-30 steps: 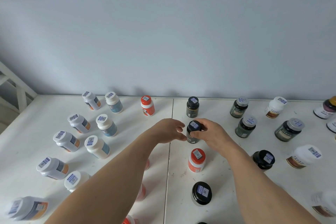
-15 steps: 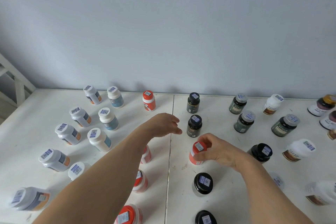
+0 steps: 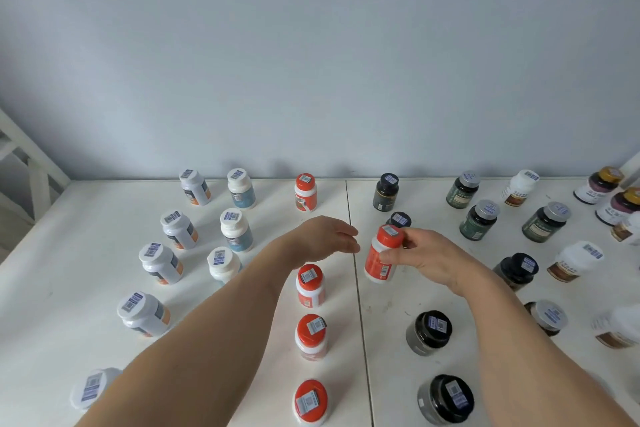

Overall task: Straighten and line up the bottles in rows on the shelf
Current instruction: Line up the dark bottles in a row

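Note:
Many small bottles stand on a white shelf (image 3: 83,288). My right hand (image 3: 429,255) grips an orange-capped white bottle (image 3: 381,255) by its side and holds it slightly tilted, just right of the shelf's centre seam. Behind it a black bottle (image 3: 399,219) is partly hidden. My left hand (image 3: 323,237) hovers with loosely bent fingers and holds nothing, left of the held bottle. A column of orange-capped bottles runs at the centre: one at the back (image 3: 305,192) and three nearer ones (image 3: 310,284), (image 3: 311,336), (image 3: 310,400).
White and blue bottles (image 3: 177,229) stand in two columns on the left. Dark green bottles (image 3: 479,219), black jars (image 3: 429,332) and white and brown bottles (image 3: 575,261) are spread on the right. A blue-grey wall closes the back of the shelf.
My right hand left the black bottle, took hold of the orange-capped bottle in front of it and lifted it up and back. My left hand drew slightly away to the left.

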A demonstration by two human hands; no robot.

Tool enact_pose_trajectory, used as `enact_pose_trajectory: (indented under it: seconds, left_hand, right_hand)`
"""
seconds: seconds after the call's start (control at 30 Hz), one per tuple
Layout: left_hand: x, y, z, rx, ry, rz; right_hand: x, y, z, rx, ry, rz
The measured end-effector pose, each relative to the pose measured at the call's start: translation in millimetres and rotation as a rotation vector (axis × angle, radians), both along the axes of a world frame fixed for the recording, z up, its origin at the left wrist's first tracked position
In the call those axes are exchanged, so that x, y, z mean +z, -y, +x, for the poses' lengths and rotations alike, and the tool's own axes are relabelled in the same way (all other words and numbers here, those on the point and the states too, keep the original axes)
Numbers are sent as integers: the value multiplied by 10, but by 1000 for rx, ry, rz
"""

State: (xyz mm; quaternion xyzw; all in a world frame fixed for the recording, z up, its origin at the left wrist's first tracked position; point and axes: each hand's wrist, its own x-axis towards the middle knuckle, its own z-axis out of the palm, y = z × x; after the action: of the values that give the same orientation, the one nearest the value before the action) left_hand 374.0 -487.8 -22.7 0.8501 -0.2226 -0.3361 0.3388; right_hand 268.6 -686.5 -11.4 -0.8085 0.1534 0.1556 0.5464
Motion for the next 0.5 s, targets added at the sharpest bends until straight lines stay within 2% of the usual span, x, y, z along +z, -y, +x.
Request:
enact_pose_trajectory:
  seconds: [0.1, 0.17, 0.5]
  left_hand:
    - [82, -124, 12, 94, -172, -134]
    - [120, -186, 21, 112, -220, -177]
    - [122, -339, 135, 218, -195, -153]
  right_hand:
    - [48, -122, 67, -39, 37, 43]
    - [41, -187, 122, -46, 52, 57]
    - [-19, -307, 433, 43, 43, 37]
